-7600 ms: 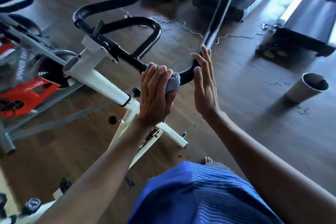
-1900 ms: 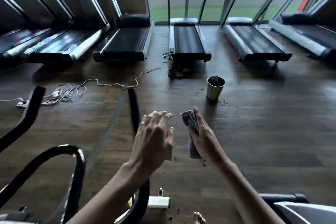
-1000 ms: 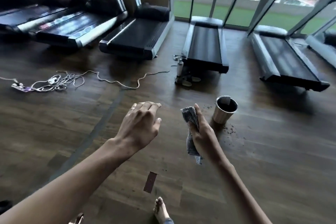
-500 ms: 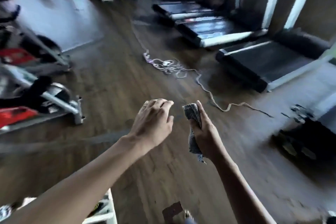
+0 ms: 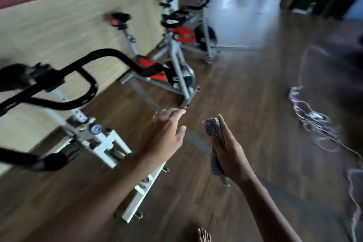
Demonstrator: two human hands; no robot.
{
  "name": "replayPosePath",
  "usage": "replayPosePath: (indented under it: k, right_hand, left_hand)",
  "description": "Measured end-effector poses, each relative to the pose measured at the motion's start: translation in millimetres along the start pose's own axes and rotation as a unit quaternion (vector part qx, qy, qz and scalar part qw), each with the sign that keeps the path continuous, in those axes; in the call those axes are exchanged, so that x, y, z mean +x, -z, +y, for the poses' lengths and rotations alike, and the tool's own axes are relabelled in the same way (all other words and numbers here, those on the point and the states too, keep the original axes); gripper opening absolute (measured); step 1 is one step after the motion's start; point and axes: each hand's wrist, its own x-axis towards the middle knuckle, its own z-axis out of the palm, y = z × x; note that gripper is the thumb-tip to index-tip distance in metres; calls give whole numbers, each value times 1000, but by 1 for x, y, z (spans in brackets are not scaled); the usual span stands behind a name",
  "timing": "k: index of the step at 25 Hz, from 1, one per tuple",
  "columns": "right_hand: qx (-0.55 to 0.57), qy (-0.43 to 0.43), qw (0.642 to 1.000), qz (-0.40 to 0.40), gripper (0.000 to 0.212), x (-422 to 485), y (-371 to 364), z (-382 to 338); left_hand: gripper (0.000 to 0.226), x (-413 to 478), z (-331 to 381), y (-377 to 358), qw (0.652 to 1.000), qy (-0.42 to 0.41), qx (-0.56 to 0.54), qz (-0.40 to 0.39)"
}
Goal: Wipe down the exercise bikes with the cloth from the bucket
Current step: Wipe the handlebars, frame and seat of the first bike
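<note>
While the cloth [image 5: 214,135] hangs in the right hand [image 5: 228,150], gripped above the floor [image 5: 245,84], the left hand [image 5: 165,137] hovers beside it, fingers relaxed and empty. A white bike [image 5: 98,141] stands at left, with red bikes [image 5: 170,68] beyond and cables [image 5: 312,122] at right.

We see a grey, speckled cloth [image 5: 213,129]. At nine o'clock the near bike [image 5: 102,143] is white with black handlebars [image 5: 110,52]; at twelve o'clock the far bike [image 5: 175,54] is grey with red panels [image 5: 145,62].
</note>
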Motion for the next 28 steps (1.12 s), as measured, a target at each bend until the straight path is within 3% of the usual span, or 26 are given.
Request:
replayPosePath:
  k: [7, 13, 17, 22, 28]
  right_hand:
    - [16, 137, 960, -242, 63, 38, -64, -44]
    - [55, 245, 885, -391, 60, 42, -139, -100]
    - [82, 291, 831, -466, 60, 57, -173, -118]
    - [92, 351, 736, -571, 57, 89, -218, -131]
    - [120, 396, 650, -637, 54, 113, -241, -132]
  left_hand:
    - [41, -67, -29, 56, 963, 214, 55, 154]
    - [24, -123, -40, 86, 892, 250, 100, 364]
    - [25, -131, -48, 77, 843, 331, 79, 417]
    - [25, -113, -51, 55, 769, 429, 58, 471]
    - [24, -74, -36, 38, 635, 512, 5, 578]
